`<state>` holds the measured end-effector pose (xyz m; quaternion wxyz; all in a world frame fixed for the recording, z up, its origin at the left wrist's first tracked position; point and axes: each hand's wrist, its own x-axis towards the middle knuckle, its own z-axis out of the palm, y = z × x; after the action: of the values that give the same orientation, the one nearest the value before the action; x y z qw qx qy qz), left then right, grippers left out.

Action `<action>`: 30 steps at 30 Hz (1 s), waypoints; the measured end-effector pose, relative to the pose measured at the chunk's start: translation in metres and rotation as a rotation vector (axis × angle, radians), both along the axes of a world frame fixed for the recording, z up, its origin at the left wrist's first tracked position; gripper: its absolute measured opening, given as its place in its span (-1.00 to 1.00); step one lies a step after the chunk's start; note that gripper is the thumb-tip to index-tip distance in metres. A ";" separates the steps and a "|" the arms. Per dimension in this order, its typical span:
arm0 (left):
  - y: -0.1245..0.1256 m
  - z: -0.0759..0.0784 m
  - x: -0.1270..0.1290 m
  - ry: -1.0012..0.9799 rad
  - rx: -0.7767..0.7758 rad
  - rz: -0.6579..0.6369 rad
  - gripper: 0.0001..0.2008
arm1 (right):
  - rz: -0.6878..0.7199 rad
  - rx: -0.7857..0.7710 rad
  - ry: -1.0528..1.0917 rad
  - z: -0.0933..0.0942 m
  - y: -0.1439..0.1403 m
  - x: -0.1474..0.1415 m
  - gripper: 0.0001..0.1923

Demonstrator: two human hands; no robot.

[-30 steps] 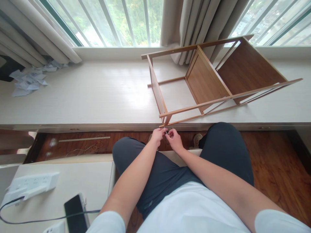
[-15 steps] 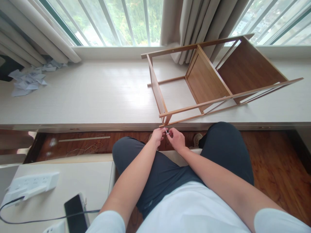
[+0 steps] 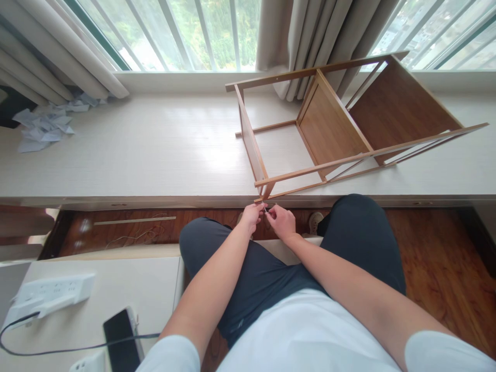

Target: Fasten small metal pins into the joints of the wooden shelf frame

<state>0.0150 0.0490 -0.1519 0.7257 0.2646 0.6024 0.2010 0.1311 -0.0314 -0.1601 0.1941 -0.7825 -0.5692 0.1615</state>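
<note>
1. Head view. Landmark: wooden shelf frame [image 3: 329, 129], lying on its side on the pale window ledge [image 3: 135, 150]. Its long axis runs left to right and slightly away from the person; the near left corner overhangs the ledge edge.
2. Left hand [image 3: 251, 217] and right hand [image 3: 282, 221] meet just below that near corner, close to it but not clearly touching it. Fingertips of both are pressed together around a small metal fastener [image 3: 266, 209]. It is too small to say whether screw or pin, or which hand bears it.
3. Relation that matters: the frame corner lies directly up and ahead of the fastener. Both hands are about equally near; the left sits a shade closer under the corner.
4. Materials: frame of smooth brown wood, thin square rails, flat panels. Ledge is matt, finely grained, off-white.
5. Left of the frame: crumpled paper scraps [image 3: 42, 129] at the far end of the ledge. Below it: dark wood floor [image 3: 434, 258], power strip [image 3: 48, 294] and phone [image 3: 122, 341] on a low pale surface.
</note>
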 end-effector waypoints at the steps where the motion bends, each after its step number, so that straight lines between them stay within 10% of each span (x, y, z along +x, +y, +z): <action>1: 0.000 0.000 0.000 -0.001 0.000 -0.002 -0.75 | 0.000 -0.003 -0.004 -0.001 0.000 0.000 -0.85; 11: 0.000 0.000 0.000 -0.001 0.007 0.009 -0.81 | -0.022 -0.028 0.081 -0.003 0.001 -0.001 -0.87; 23: 0.001 -0.002 0.002 -0.011 0.012 0.007 -0.76 | -0.200 -0.032 0.920 -0.007 0.002 0.000 -0.67; 30: 0.000 0.000 0.001 -0.032 -0.008 0.016 -0.80 | -0.299 -0.016 0.996 -0.007 0.005 -0.011 -0.65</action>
<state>0.0158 0.0491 -0.1520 0.7347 0.2534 0.5936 0.2086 0.1205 -0.0264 -0.1668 0.4566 -0.6850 -0.2884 0.4890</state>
